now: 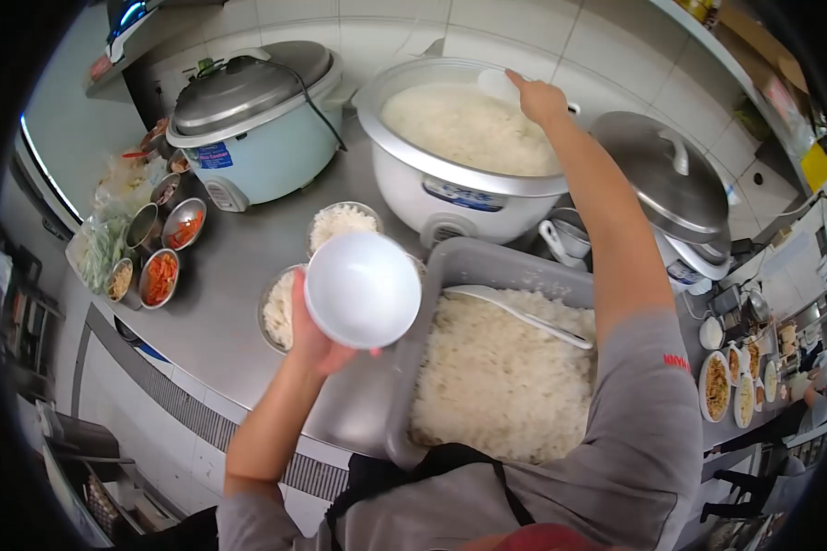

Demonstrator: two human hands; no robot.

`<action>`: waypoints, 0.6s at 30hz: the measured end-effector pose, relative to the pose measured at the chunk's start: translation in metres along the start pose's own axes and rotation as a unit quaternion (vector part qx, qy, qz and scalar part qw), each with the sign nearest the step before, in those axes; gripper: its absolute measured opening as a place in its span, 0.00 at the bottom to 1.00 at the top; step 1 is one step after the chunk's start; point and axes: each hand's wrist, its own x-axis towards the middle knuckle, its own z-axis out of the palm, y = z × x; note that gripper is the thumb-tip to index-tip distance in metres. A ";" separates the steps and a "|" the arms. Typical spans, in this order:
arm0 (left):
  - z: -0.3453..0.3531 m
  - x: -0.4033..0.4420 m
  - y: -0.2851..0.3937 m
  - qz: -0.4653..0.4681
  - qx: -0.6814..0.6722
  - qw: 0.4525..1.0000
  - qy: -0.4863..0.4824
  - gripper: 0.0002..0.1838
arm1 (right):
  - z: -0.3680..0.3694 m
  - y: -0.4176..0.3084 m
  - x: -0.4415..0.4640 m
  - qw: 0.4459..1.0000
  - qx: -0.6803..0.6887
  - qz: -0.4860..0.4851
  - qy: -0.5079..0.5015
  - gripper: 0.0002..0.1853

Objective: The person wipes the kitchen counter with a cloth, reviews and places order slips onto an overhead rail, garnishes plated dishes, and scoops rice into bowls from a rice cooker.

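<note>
My left hand (pixel 312 338) is closed around a white bowl (pixel 363 289), tilted so its bare inside faces me. Across the counter, my right hand (pixel 540 99) grips a white rice paddle (pixel 498 85), with the index finger stretched along it. The paddle's blade lies at the far rim of an uncovered rice cooker (pixel 390 179). White rice (pixel 459 133) fills much of that cooker. Beneath and behind the bowl are metal bowls of rice (pixel 342 223), partly hidden. A grey tub (pixel 446 266) of rice sits nearest my body, with another white paddle (pixel 515 314) lying on the rice.
A lidded pale-blue rice cooker (pixel 276 161) stands at the back left, and another lidded cooker (pixel 662 184) at the right. Small metal bowls of chopped food (pixel 161 278) sit by a bag of greens (pixel 106 248). Plated dishes (pixel 717 386) and other people are far right.
</note>
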 end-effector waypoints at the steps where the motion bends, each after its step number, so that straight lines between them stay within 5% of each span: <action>1: -0.014 -0.012 0.006 0.012 -0.027 0.999 0.022 0.47 | 0.010 -0.009 0.014 0.998 -0.056 -0.007 -0.006 0.29; 5: -0.063 -0.054 0.024 0.064 -0.102 0.988 0.096 0.47 | 0.031 -0.062 0.056 0.996 -0.084 -0.038 -0.020 0.28; 7: -0.087 -0.068 0.026 0.152 -0.121 0.963 0.187 0.47 | 0.039 -0.080 0.063 0.976 -0.158 -0.150 -0.024 0.26; 11: -0.099 -0.079 0.033 0.177 -0.141 0.947 0.230 0.48 | 0.020 -0.083 0.045 0.955 -0.180 -0.217 -0.095 0.24; 18: -0.087 -0.062 0.058 0.126 0.017 0.987 0.099 0.44 | 0.003 -0.084 -0.022 0.960 -0.053 -0.241 -0.134 0.23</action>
